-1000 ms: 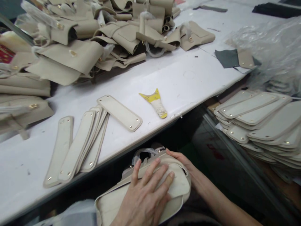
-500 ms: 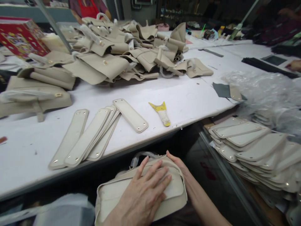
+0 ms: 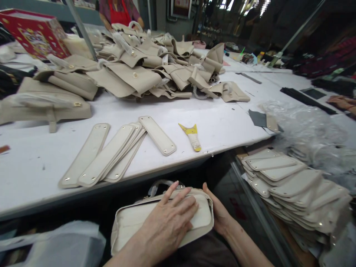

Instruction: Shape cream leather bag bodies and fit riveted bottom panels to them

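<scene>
A beige handbag (image 3: 133, 222) rests over my lap below the table edge, its flat, pale base facing me. My left hand (image 3: 169, 218) lies on the base, fingers stretched and a little bent, pressing on its right half. Around the right end of the bag curves my right hand (image 3: 218, 211), thumb at the top edge; its other fingers are hidden behind the bag. A handle in clear plastic wrap (image 3: 161, 184) pokes up behind the far edge. On the table just ahead lie several beige base panels (image 3: 108, 155) with metal studs, and a yellow-and-white forked tool (image 3: 191, 137).
Beige bag pieces (image 3: 133, 76) are heaped across the white table (image 3: 222, 115). At right, more base panels (image 3: 294, 185) are stacked beside clear plastic sheeting (image 3: 311, 126). White plastic (image 3: 69, 244) hangs at lower left. A person in a red apron (image 3: 119, 15) stands behind the heap.
The camera view has shifted slightly. The bag is tipped a little flatter, and my left fingers are more bent on its base. My right hand keeps its hold at the right end.
</scene>
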